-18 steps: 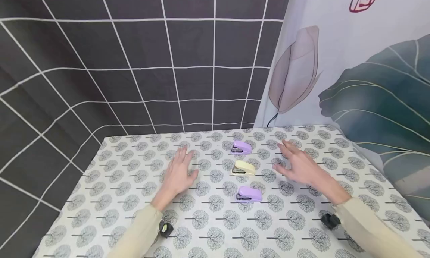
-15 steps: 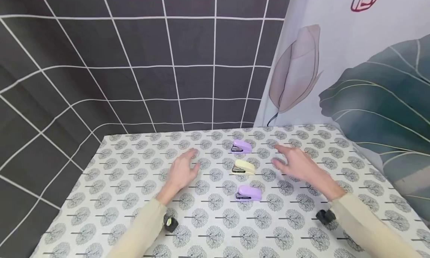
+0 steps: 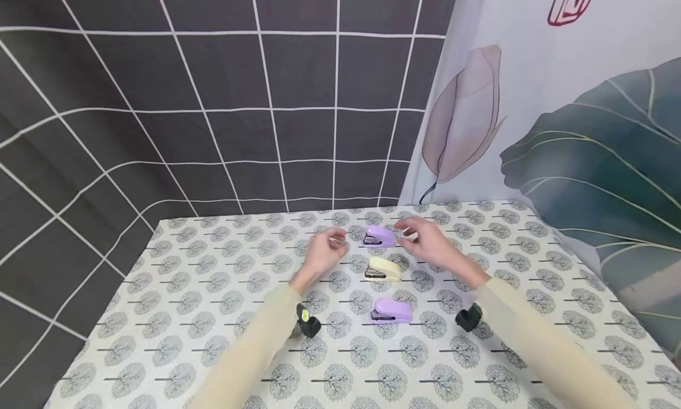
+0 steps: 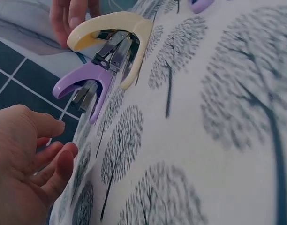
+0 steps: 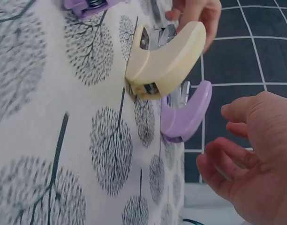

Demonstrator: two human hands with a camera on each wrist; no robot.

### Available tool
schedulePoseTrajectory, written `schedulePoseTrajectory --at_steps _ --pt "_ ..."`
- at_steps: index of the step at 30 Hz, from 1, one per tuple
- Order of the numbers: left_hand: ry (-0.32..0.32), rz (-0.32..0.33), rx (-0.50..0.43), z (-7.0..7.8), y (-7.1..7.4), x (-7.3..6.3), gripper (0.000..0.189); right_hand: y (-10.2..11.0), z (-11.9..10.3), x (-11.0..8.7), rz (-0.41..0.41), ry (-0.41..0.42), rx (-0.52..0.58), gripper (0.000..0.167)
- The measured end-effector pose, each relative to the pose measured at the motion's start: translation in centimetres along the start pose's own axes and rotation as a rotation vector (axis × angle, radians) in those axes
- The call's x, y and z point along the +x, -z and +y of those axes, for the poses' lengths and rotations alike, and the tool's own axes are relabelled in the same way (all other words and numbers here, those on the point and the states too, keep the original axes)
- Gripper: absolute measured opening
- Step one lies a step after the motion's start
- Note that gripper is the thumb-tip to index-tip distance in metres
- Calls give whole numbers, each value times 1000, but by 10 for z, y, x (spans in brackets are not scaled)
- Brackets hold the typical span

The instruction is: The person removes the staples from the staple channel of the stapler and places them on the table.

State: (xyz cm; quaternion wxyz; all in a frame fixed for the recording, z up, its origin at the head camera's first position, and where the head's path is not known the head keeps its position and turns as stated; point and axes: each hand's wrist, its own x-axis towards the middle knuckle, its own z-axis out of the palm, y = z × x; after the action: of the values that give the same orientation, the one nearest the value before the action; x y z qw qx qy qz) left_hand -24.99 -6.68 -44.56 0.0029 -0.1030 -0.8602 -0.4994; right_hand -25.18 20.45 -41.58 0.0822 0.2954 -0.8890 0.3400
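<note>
Three small staplers lie in a column on the patterned cloth. The far purple stapler (image 3: pixel 380 236) is between my two hands, the cream stapler (image 3: pixel 383 269) is in the middle, and the near purple stapler (image 3: pixel 391 311) is closest to me. My left hand (image 3: pixel 323 252), fingers loosely bent, is left of the far purple stapler with a gap. My right hand (image 3: pixel 430 242) is at that stapler's right end, thumb and fingers apart. In the right wrist view the far purple stapler (image 5: pixel 186 112) shows beside the right fingers (image 5: pixel 228 161). Neither hand holds anything.
The table (image 3: pixel 213 326) is covered with a white tree-print cloth. A dark curtain with white grid lines (image 3: pixel 223 101) hangs behind it, and a pale leaf-print curtain (image 3: pixel 479 161) hangs at the right. Black wrist cameras sit under both wrists.
Both hands have moved inward from the sides and slightly farther back, coming to either side of the far purple stapler. Their fingers are more bent than before. The staplers lie where they were.
</note>
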Motion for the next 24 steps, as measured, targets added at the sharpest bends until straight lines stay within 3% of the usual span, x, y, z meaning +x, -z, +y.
schedulePoseTrajectory --at_steps 5,10,24 --pt "23 -29 -48 3 -18 12 41 -12 -1 11 -35 -20 14 37" --pt "59 -15 -25 4 -32 17 40 -19 -4 18 -56 -39 -18 43" --pt "11 32 97 1 -44 28 34 -31 -7 35 -103 -62 -32 43"
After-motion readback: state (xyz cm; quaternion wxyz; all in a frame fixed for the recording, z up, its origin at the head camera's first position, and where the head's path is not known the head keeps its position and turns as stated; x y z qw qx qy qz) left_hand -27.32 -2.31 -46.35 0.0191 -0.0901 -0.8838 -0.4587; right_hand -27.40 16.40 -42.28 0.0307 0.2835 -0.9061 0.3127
